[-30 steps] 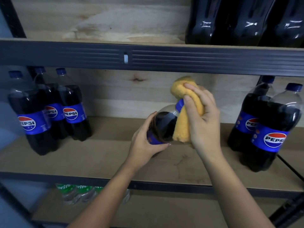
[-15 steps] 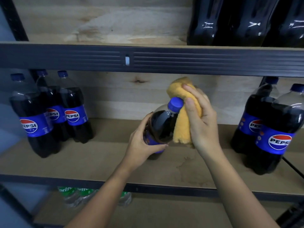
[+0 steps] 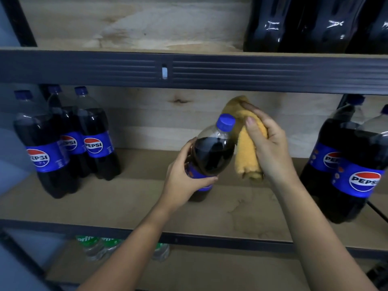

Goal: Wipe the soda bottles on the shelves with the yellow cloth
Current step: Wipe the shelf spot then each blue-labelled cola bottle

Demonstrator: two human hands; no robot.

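Middle shelf, pale wooden board in a dark ribbed metal frame. I hold one soda bottle over it, tilted, blue cap leaning up and to the right. Clear smooth plastic, dark cola inside, blue label mostly under my fingers; whether its base touches the board I cannot tell.

My left hand wraps the bottle at the label, thumb across the front, fingers curled round the far side. My right hand grips the yellow cloth, a soft, nubbly, bunched roll (one end pokes above my fingers, the other hangs below the palm). The cloth sits just beside the bottle's neck and shoulder, touching or nearly so. Both forearms reach in from below, right wrist higher than left.

Three large Pepsi bottles stand grouped at the left of the shelf, more at the right. Dark bottle bases rest on the shelf above; green-labelled bottles sit on the one below.
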